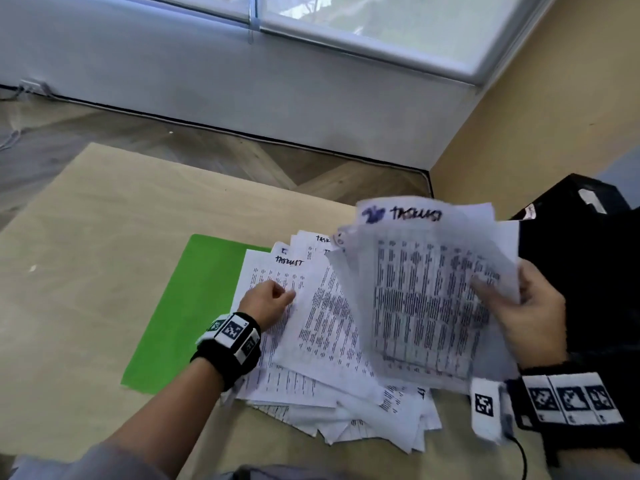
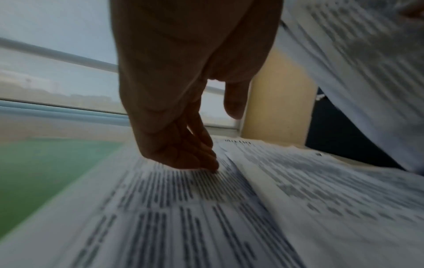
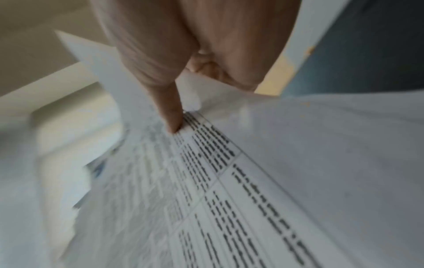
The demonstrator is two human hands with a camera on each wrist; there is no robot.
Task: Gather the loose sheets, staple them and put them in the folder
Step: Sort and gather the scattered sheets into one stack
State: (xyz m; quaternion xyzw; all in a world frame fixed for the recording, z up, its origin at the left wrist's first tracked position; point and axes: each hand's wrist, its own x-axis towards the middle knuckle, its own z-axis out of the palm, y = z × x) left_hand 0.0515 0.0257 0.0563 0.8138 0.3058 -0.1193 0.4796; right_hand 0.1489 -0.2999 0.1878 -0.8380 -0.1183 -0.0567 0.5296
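Paper fills both hands: the right hand [image 1: 530,317] pinches a fanned bundle of printed sheets [image 1: 426,292] lifted clear of the table [image 1: 86,237], thumb on top and fingers hidden behind, while the left hand [image 1: 268,301] rests with fingers bent down onto the scattered pile [image 1: 311,358] lying below. Gathering looks only partly done, since many sheets lie crooked and overlapping, part of them covering the green folder [image 1: 180,306], so squaring, stapling and filing all remain. No stapler shows anywhere, and a black case [image 1: 581,237] stands just beside the lifted bundle, crowding the right side.
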